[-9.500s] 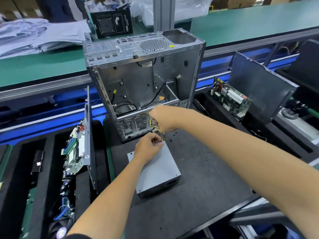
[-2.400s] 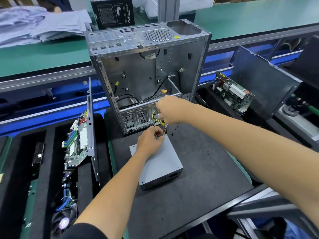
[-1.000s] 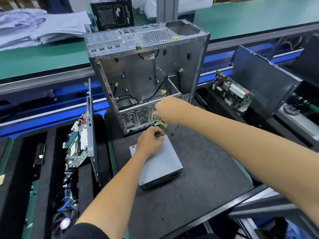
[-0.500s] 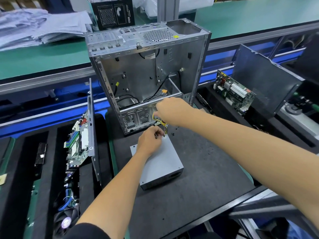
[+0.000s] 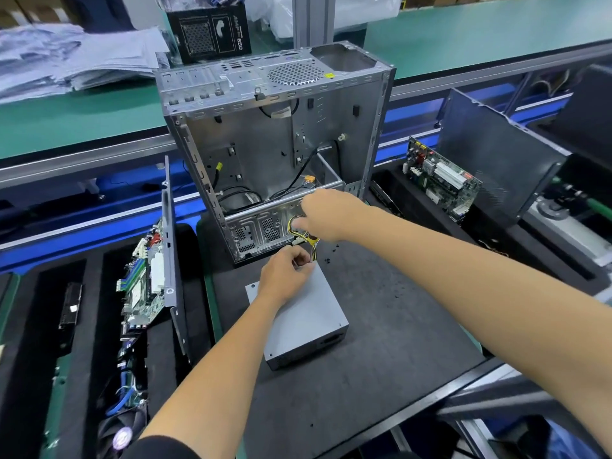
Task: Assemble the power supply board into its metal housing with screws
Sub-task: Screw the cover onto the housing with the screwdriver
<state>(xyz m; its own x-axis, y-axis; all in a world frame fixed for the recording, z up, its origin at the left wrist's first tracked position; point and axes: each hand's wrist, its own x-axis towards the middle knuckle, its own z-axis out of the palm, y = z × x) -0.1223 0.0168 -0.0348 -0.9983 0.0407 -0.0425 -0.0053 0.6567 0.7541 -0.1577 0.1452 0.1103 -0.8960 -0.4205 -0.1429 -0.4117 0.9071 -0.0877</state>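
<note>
The open metal housing point(image 5: 275, 154) held loose black cables point(image 5: 238, 197); both hands' fingers pinched the yellow wire bundle point(image 5: 303, 233) beside it. A black box point(image 5: 212, 31) read "850".

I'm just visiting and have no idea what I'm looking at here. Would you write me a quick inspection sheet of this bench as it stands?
Surface: dark mat, small black screws scattered near the case.
Job's things: grey power supply box lying flat on the mat; open metal case standing behind it.
Clutter: circuit boards in foam trays, left and right.
Hands: left hand grips the wires at the box's far end; right hand pinches the same bundle higher up.
Cables: yellow and black wire bundle between the hands; black cables inside the case.
Surroundings: green conveyor, stacked bags, a black carton.
</note>
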